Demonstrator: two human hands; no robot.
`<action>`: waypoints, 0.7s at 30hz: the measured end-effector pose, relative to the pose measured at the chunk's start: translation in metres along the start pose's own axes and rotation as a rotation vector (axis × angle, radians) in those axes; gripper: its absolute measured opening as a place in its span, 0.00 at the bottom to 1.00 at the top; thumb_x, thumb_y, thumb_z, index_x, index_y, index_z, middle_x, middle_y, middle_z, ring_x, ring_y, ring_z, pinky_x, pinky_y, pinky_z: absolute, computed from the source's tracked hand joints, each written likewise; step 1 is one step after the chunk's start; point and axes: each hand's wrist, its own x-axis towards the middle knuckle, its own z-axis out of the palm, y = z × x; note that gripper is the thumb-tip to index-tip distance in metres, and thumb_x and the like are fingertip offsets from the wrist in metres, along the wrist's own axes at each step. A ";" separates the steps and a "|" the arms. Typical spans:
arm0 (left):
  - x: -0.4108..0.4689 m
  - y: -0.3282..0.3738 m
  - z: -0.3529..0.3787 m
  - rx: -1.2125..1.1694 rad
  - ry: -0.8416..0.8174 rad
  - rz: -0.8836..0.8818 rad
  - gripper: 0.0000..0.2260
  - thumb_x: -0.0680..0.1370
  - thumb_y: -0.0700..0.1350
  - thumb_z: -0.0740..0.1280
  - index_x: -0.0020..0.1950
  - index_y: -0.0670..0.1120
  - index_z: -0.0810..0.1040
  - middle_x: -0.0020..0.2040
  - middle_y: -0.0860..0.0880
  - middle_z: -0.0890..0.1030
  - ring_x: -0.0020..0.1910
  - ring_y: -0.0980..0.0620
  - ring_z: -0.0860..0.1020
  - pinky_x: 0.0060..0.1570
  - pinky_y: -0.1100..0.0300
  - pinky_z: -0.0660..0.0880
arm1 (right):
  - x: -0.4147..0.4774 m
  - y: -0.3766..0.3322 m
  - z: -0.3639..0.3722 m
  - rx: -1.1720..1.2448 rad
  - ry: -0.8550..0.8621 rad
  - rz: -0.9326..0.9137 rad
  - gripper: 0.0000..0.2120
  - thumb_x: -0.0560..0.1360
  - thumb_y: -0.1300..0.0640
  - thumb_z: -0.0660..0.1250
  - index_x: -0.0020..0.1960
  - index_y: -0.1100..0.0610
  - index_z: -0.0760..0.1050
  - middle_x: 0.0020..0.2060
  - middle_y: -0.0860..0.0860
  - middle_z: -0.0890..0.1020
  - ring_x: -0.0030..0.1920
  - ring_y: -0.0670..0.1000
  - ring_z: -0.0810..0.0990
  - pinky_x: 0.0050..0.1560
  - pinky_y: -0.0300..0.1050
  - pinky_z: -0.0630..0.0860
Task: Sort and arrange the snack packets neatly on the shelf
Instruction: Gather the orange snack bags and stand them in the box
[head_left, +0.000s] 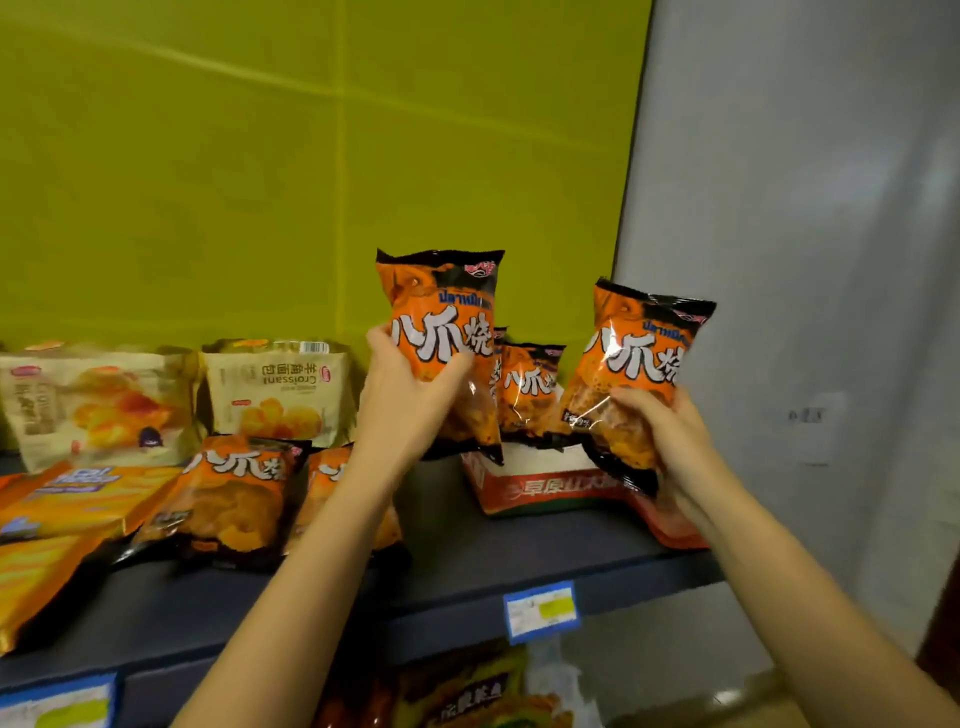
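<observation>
L hand (410, 384) grips an orange packet (441, 322) round its lower half, upright, above the shelf (519, 551). R hand (670, 431) grips a 2nd packet (639, 358) near its bottom, tilted a bit left, over the right end of the box (540, 488).

Risks, as I judge them: film looks slick & puffy and both grips sit low, so a top could flop or a bag slip out. Dropping either in fast could knock over what stands in the box.

Box: open-top carton on the shelf, w/ a 3rd packet (527, 389) upright inside, maybe one more behind it. Rest of the inside is hidden.

Further left, flat packets (228, 493) lie unsorted, croissant bags (280, 389) behind them.
</observation>
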 end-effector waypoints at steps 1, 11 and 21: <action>0.005 0.004 0.012 -0.001 0.010 -0.017 0.23 0.72 0.53 0.68 0.57 0.49 0.58 0.55 0.51 0.72 0.54 0.51 0.74 0.50 0.56 0.73 | 0.012 -0.001 -0.007 0.001 -0.031 -0.002 0.29 0.69 0.53 0.70 0.68 0.52 0.66 0.58 0.51 0.80 0.53 0.51 0.81 0.47 0.44 0.78; 0.057 -0.016 0.110 -0.134 0.036 -0.154 0.17 0.75 0.46 0.67 0.57 0.48 0.61 0.57 0.49 0.74 0.57 0.49 0.75 0.53 0.55 0.75 | 0.114 0.002 -0.034 0.096 -0.234 0.027 0.26 0.73 0.55 0.68 0.69 0.57 0.66 0.61 0.53 0.78 0.49 0.45 0.79 0.37 0.34 0.75; 0.074 -0.056 0.139 -0.091 0.049 -0.418 0.25 0.74 0.37 0.68 0.65 0.40 0.58 0.63 0.42 0.73 0.61 0.44 0.74 0.56 0.54 0.74 | 0.155 0.046 -0.008 0.093 -0.437 0.175 0.21 0.73 0.59 0.68 0.64 0.56 0.69 0.61 0.53 0.77 0.64 0.54 0.73 0.69 0.53 0.66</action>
